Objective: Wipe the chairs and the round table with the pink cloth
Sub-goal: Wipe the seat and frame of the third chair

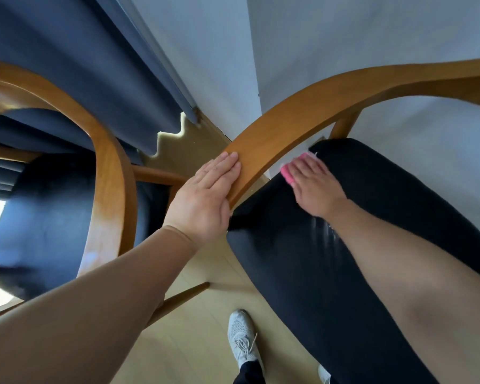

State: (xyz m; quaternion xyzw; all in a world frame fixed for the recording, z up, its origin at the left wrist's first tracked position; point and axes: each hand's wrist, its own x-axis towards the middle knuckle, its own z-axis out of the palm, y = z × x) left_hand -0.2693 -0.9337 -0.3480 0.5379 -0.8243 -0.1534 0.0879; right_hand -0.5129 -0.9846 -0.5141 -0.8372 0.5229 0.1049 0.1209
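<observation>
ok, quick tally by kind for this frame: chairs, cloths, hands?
Chairs: 2 (left chair, right chair)
Cloths: 1 (pink cloth, under the right hand)
Hands: 2 (left hand, right hand)
Total: 5

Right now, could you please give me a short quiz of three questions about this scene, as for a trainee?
1. True or false: the left hand rests flat on the wooden rail.
2. The cloth lies on: A the floor; B the black seat; C the curtain.
3. Fill in: the cloth is pressed down by the ____ hand.

Key: 1 true; 2 B; 3 right hand.
</observation>
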